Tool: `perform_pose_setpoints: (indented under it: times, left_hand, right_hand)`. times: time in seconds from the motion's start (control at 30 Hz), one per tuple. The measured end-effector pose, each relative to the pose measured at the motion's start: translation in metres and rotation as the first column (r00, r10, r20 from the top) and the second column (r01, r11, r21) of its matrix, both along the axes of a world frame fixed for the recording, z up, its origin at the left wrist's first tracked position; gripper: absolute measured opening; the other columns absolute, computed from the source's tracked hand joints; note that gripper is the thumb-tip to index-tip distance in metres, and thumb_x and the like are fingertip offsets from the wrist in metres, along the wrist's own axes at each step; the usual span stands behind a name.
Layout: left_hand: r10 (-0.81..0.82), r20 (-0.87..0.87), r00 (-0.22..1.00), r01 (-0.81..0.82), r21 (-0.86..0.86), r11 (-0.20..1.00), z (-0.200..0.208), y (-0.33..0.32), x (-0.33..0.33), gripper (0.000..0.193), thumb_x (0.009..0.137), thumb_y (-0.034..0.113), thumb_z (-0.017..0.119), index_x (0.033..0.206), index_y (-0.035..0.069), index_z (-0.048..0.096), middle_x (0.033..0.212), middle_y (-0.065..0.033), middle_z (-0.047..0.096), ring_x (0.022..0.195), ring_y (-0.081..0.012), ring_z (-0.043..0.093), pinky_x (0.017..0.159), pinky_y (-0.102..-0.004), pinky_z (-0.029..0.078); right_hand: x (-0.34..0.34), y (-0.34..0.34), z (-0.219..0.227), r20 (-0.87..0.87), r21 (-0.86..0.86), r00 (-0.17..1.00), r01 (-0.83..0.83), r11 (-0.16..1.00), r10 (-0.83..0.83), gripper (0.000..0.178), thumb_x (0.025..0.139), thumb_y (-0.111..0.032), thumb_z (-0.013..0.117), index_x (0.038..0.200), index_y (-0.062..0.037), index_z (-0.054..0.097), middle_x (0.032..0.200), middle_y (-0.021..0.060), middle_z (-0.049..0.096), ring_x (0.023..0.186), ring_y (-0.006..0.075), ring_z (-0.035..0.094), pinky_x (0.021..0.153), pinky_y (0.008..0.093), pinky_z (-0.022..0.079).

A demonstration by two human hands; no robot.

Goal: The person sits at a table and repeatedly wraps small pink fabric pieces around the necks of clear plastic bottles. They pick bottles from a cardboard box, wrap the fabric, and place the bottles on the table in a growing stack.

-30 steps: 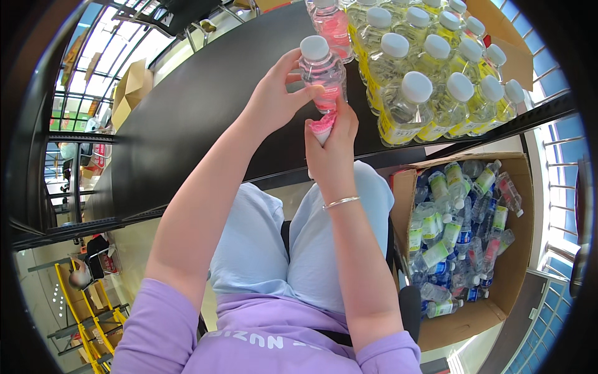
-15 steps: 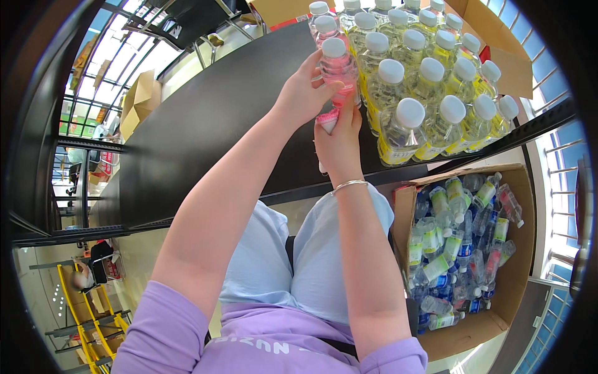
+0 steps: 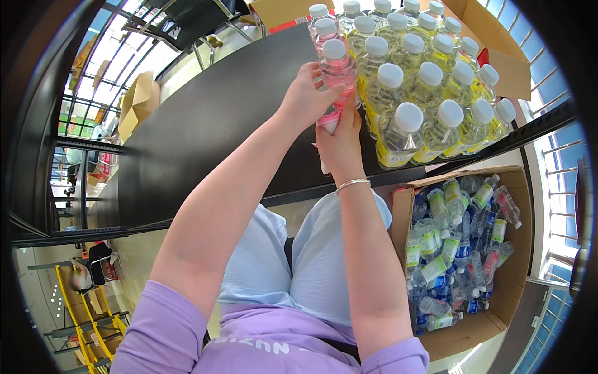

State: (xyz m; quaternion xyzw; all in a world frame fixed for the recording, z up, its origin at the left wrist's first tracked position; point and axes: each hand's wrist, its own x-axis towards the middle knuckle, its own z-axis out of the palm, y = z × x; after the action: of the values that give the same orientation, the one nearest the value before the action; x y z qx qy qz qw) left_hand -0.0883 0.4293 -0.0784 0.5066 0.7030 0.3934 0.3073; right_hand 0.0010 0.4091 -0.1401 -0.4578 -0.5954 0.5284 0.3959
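A clear bottle (image 3: 334, 67) with a white cap and a pink wrap stands on the black table, at the near end of a short row of pink-wrapped bottles. My left hand (image 3: 306, 93) is closed round its left side, thumb across the front. At its lower part, my right hand (image 3: 339, 134) has its fingers raised against the bottle. That hand also grips a pink-and-white piece of film (image 3: 329, 123), like a label; a white end shows below the palm. The bottle's base is hidden by my fingers.
Right beside it, rows of clear bottles (image 3: 408, 118) with yellow labels and white caps reach the table's near edge. Below on the right, an open cardboard box (image 3: 403, 218) holds many used bottles. The black table (image 3: 212, 131) extends left. More cardboard stands behind.
Both hands stay at the same bottle with only slight shifts. The pink-and-white film sits a little lower in my right hand's grip.
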Motion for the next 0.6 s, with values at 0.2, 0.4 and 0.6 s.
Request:
perform_pose_setpoints:
  times: [0.2,0.4,0.6]
  left_hand:
    - [0.054,0.030,0.998,-0.050,-0.110,0.993,-0.019,-0.016,-0.003,0.053,0.082,0.026,0.060,0.122,-0.002,0.037,0.115,-0.0147,0.049,0.104,-0.0204,0.051,0.085,-0.0301,0.045]
    - [0.069,0.485,0.872,0.043,-0.215,0.976,-0.038,-0.061,-0.012,0.037,0.090,0.027,0.049,0.114,-0.001,0.046,0.099,-0.0082,0.055,0.091,-0.0138,0.054,0.079,-0.0264,0.046]
    - [0.118,0.583,0.804,0.118,-0.350,0.929,-0.028,-0.105,-0.017,0.040,0.088,0.032,0.053,0.112,0.000,0.049,0.098,-0.0076,0.056,0.086,-0.0113,0.055,0.073,-0.0250,0.047]
  right_hand:
    - [0.001,-0.017,-0.007,-0.094,0.047,0.994,0.065,0.997,-0.060,0.070,0.077,-0.008,0.056,0.135,-0.0012,0.017,0.120,0.0234,0.038,0.086,0.0269,0.053,0.067,0.0302,0.045]
    - [0.014,-0.043,-0.004,-0.457,-0.161,0.889,-0.066,0.985,-0.015,0.058,0.085,-0.017,0.052,0.132,0.0035,0.024,0.129,0.0209,0.038,0.120,0.0287,0.039,0.098,0.0324,0.032]
    - [0.025,-0.067,0.012,-0.620,-0.131,0.780,-0.205,0.970,0.081,0.056,0.090,-0.025,0.047,0.134,0.0001,0.023,0.131,0.0164,0.035,0.120,0.0227,0.037,0.097,0.0299,0.033]
